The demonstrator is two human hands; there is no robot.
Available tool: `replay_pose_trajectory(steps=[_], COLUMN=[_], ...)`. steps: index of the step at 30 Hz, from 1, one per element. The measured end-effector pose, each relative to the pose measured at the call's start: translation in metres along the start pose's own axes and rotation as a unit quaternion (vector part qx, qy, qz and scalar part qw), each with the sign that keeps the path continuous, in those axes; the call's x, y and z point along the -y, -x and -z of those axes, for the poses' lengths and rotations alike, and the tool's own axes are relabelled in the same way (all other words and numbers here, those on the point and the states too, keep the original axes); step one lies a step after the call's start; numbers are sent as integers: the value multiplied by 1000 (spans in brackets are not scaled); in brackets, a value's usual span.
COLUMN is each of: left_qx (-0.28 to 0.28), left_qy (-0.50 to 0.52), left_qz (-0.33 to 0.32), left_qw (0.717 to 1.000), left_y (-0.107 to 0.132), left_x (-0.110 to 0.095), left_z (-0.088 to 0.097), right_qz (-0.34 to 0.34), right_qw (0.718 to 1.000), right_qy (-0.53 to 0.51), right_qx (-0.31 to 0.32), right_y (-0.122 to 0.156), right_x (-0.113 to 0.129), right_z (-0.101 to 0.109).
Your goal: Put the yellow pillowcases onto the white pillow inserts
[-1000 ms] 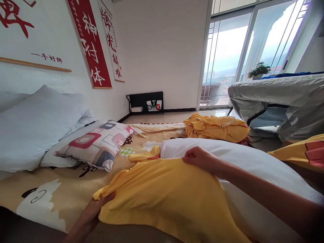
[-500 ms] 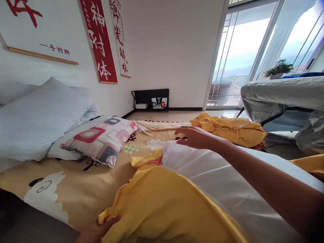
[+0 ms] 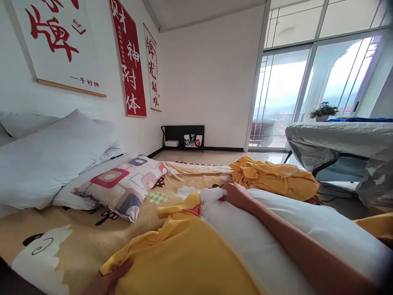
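Note:
At the lower left, my left hand (image 3: pixel 115 278) is closed on a corner of the yellow duvet cover (image 3: pixel 181 250). Its cloth spreads over the near part of a white quilt (image 3: pixel 233 233). My right hand (image 3: pixel 238 196) is closed on the far edge of that quilt, where the white cloth bunches up beside the fingers. A yellow corner with a red patch lies on the bed just left of this bunch. Part of the quilt stretches to the right, beneath my right forearm, outside the cover.
The bed carries a tan sheep-print sheet (image 3: pixel 147 233), a patterned pillow (image 3: pixel 123 184) and white pillows (image 3: pixel 61 159) along the wall. A bundled yellow cloth (image 3: pixel 273 176) lies at the bed's far side. A plastic-covered table (image 3: pixel 344 135) with a potted plant (image 3: pixel 324 110) stands at right.
My right hand has come down from above the quilt and closed on its edge. My left hand keeps hold of the yellow cover. The view has tilted up a little.

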State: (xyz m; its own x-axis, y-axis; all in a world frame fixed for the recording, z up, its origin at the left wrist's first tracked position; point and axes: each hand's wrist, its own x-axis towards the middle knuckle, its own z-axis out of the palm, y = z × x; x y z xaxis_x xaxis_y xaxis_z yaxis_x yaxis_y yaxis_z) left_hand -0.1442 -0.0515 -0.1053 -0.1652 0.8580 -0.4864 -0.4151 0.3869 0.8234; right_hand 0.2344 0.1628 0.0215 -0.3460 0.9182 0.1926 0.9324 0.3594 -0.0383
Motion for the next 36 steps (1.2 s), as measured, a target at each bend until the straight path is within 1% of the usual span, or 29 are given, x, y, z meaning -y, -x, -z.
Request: replay_pose_trajectory(steps=[3, 6, 7, 9, 11, 12, 13, 14, 15, 16, 17, 18, 19, 20, 22, 24, 25, 26, 27, 28, 29, 31, 32, 34, 35, 36], left_qx=[47, 59, 59, 56, 36, 20, -2, -27, -52, -74, -90, -96, -95, -82, -59, -72, -90, -112, -124, -124, -111, -75, -60, -44, -40, -31], left_qy=[31, 8, -6, -39, -91, -130, -180, -241, -309, -375, -432, -477, -508, -528, -535, -504, -478, -448, -428, -418, -416, -421, -426, -449, -465, -482], left_qz=[-61, -76, -86, -129, -190, -226, -264, -302, -333, -354, -361, -353, -339, -322, -317, -363, -398, -438, -468, -496, -526, -576, -588, -598, -591, -573], left_qw=[997, 995, 995, 989, 977, 965, 948, 922, 889, 854, 822, 799, 786, 781, 781, 780, 778, 772, 764, 751, 734, 696, 685, 662, 658, 662], left_y=[8, 6, 3, -8, -25, -36, -47, -59, -70, -82, -93, -102, -110, -115, -115, -102, -90, -76, -61, -44, -29, -5, 3, 8, 6, 4], left_x=[-19, -29, -31, -34, -39, -41, -43, -43, -43, -40, -37, -32, -28, -24, -24, -35, -44, -54, -65, -75, -84, -97, -102, -108, -111, -114], left_z=[-19, -36, -41, -51, -58, -60, -61, -61, -59, -56, -52, -47, -41, -35, -23, -17, -19, -24, -33, -46, -63, -104, -125, -164, -180, -193], right_qz=[-19, -43, -51, -66, -75, -73, -62, -43, -15, 19, 56, 91, 121, 145, 176, 185, 186, 187, 188, 191, 194, 200, 203, 207, 208, 209], right_qw=[998, 991, 987, 979, 968, 963, 959, 954, 949, 943, 934, 922, 906, 890, 867, 858, 858, 858, 860, 862, 864, 868, 870, 878, 882, 887], right_qy=[5, 34, 51, 83, 106, 116, 125, 134, 140, 143, 143, 145, 148, 153, 164, 166, 163, 159, 154, 148, 145, 140, 140, 144, 148, 154], right_qx=[-59, -123, -143, -177, -213, -231, -248, -265, -281, -300, -322, -349, -378, -404, -437, -449, -451, -451, -449, -446, -441, -432, -426, -408, -396, -382], right_y=[7, 16, 19, 25, 32, 36, 40, 45, 49, 53, 58, 62, 65, 69, 74, 77, 78, 79, 80, 82, 83, 88, 91, 100, 104, 109], right_x=[-1, -3, -3, 0, 6, 10, 14, 19, 24, 29, 33, 36, 39, 41, 44, 47, 48, 51, 53, 57, 61, 69, 73, 81, 84, 87], right_z=[33, 70, 84, 107, 122, 124, 122, 117, 107, 95, 81, 66, 51, 38, 19, 9, 8, 7, 7, 8, 8, 9, 8, 9, 10, 11])
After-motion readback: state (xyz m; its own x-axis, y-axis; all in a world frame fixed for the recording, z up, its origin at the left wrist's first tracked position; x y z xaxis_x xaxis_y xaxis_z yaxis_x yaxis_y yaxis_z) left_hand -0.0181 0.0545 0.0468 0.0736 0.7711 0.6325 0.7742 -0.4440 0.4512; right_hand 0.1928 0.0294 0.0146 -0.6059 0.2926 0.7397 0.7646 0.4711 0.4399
